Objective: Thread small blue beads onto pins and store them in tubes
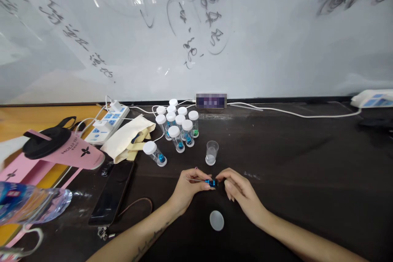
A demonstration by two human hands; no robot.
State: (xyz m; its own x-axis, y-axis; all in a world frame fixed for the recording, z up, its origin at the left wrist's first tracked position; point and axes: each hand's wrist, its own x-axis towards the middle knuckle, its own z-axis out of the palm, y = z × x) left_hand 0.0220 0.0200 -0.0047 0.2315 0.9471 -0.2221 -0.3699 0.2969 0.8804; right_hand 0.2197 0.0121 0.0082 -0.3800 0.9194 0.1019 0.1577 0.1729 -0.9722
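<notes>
Between the thumb and fingers of my left hand (188, 188), which is closed, is a small shiny blue piece (209, 182) with a black end; its exact kind is unclear. A thin pale rod or wire (196, 179) runs from it back across my fingers. My right hand (241, 190) is loosely curled, fingers apart, its index fingertip at the black end; whether they touch is hard to see. Just beyond my hands stands an uncapped clear plastic vial (211, 153). A round white lid (216, 220) lies on the dark table nearer to me.
Several white-capped vials (176, 139) with blue or green pieces cluster behind; one capped vial (155, 154) stands apart. Leftward lie a phone (112, 192), a cream cloth pouch (127, 137), a power strip (107, 125), a pink cup (67, 147) and a plastic bottle (30, 202). A whiteboard (270, 49) rises behind.
</notes>
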